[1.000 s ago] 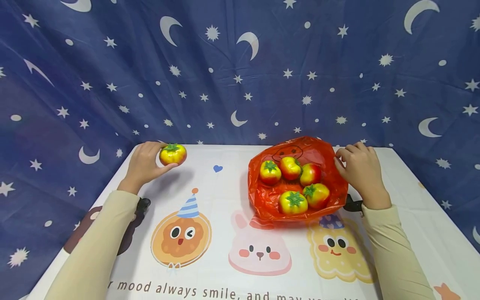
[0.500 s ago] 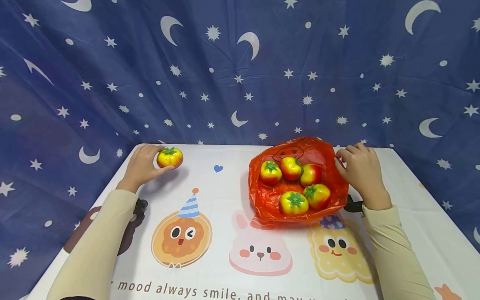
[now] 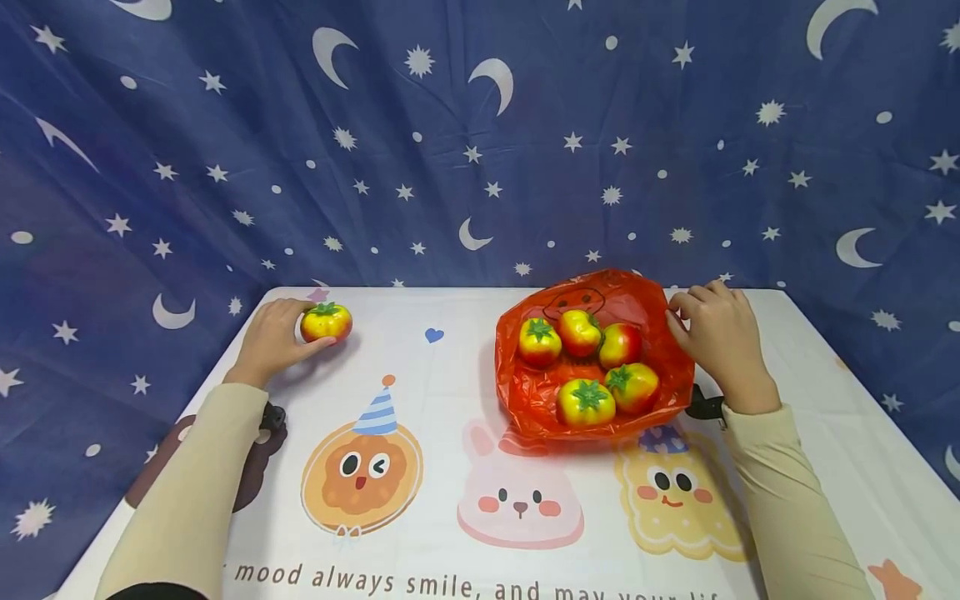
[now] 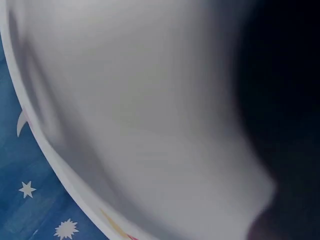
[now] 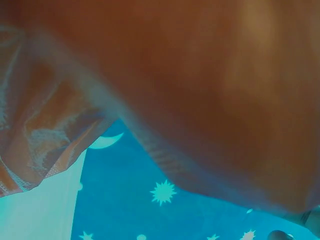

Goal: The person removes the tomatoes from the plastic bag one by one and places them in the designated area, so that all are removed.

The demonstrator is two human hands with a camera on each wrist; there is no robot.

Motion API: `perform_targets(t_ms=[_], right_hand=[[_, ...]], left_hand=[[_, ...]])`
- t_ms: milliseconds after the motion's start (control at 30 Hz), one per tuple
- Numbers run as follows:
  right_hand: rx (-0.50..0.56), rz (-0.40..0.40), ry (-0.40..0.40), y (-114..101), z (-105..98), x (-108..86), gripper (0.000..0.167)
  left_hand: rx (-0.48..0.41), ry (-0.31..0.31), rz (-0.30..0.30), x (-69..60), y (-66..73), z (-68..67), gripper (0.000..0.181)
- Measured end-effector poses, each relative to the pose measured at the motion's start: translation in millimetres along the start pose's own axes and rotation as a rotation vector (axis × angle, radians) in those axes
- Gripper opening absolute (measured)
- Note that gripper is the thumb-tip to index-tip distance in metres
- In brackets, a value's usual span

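Note:
In the head view my left hand [image 3: 273,337] holds a red and yellow tomato-like fruit [image 3: 327,322] between thumb and fingers, at the table's back left. My right hand [image 3: 722,340] pinches the right edge of a red plastic bag [image 3: 532,408], which lies spread open. Inside the bag are several similar fruits [image 3: 587,402], with green leafy tops showing on most. The right wrist view shows a blurred part of my right hand [image 5: 215,100] beside the crinkled bag [image 5: 45,135]. The left wrist view is mostly blurred, and the fruit cannot be made out there.
A white tablecloth [image 3: 442,417] printed with cartoon faces and lettering covers the table. Behind it and at the left hangs a dark blue curtain [image 3: 420,208] with moons and stars. The bag lies right of the middle, near the back.
My left hand has moved a little left and down toward the table with the fruit. My right hand keeps its grip on the bag's edge. The head view has shifted slightly.

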State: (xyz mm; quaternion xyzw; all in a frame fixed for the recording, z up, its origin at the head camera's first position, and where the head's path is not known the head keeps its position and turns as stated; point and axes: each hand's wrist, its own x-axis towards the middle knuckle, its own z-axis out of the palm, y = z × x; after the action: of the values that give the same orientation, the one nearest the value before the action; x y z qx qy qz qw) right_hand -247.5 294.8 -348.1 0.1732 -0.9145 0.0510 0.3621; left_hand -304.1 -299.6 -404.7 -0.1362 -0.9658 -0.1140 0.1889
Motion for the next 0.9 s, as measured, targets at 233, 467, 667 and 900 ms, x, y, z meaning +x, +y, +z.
perform_targets(t_ms=[233,467,667,900], right_hand=[[0.01,-0.009,0.008,0.6,2.2,0.3,0.008],[0.009,-0.001,-0.002,0.1,1.9,0.4,0.008],[0.008,-0.005,0.001,-0.9,0.7,0.8,0.008],[0.005,-0.005,0.001,-1.0,0.5,0.4,0.008]], left_hand=[[0.019,0.0,0.001,-2.3,-3.4,-0.2,0.066],[0.013,-0.048,-0.001,-1.5,-5.7,2.3,0.068],[0.034,-0.118,0.0,-1.0,-6.7,3.2,0.069],[0.02,-0.142,-0.018,-2.0,-9.7,4.6,0.067]])
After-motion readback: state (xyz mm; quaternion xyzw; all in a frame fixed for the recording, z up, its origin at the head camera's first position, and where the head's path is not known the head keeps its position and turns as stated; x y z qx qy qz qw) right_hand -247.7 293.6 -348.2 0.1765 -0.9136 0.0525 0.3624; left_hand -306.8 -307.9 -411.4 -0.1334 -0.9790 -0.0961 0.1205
